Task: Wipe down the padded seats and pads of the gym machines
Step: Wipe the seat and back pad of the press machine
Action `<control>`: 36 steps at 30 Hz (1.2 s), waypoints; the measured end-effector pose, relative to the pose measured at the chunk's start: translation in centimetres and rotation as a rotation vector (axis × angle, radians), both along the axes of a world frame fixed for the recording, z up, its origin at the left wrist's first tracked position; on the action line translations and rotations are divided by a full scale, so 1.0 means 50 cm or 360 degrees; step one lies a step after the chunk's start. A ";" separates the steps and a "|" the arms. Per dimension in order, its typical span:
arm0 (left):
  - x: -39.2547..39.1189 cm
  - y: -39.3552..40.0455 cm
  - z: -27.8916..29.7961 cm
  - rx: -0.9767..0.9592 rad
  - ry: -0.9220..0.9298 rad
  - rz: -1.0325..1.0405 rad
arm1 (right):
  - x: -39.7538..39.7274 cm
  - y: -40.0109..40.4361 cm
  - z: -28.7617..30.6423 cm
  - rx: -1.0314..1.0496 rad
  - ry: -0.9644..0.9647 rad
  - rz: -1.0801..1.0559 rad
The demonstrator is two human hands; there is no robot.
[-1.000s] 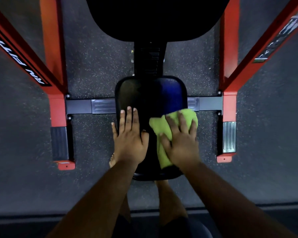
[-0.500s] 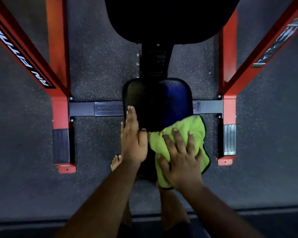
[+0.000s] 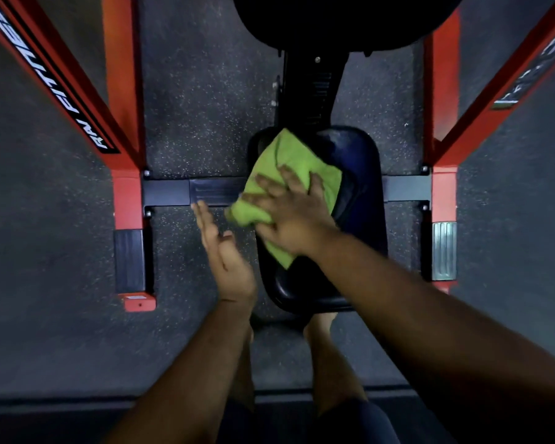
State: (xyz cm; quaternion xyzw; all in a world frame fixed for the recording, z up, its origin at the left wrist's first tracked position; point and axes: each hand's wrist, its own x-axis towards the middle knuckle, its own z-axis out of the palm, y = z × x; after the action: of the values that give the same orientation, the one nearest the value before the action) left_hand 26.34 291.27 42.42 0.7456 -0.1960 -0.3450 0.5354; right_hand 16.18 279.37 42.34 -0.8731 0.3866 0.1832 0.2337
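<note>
Glossy black padded seat, smooth vinyl by its sheen. Soft matt green cloth, crumpled. Painted red metal frame, satin. Rough speckled rubber floor at 12 o'clock.

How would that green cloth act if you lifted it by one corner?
Probably floppy: the green cloth lies creased and bunched under the right hand, and drapes over the left edge of the seat pad. It looks thin, so likely light for its size. On the smooth dark pad it should slide easily when pushed; it cannot roll or tip.
</note>
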 end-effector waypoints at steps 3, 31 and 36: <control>0.013 0.009 0.018 0.0143 0.0031 -0.0150 | -0.059 0.134 0.073 -0.0064 -0.0080 0.0179; -0.022 -0.361 0.754 0.0200 0.0037 -0.1528 | -0.151 -0.040 0.697 -0.0428 -0.0946 -0.1301; 0.021 -0.522 0.922 -0.0074 -0.0424 -0.1661 | -0.083 -0.184 0.824 -0.0628 -0.1393 -0.1438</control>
State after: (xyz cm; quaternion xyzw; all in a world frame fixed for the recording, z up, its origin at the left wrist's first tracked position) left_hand 27.38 265.19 88.53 0.5744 -0.6142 -0.4632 0.2797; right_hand 12.00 270.17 83.54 -0.6452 0.6107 -0.3793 0.2587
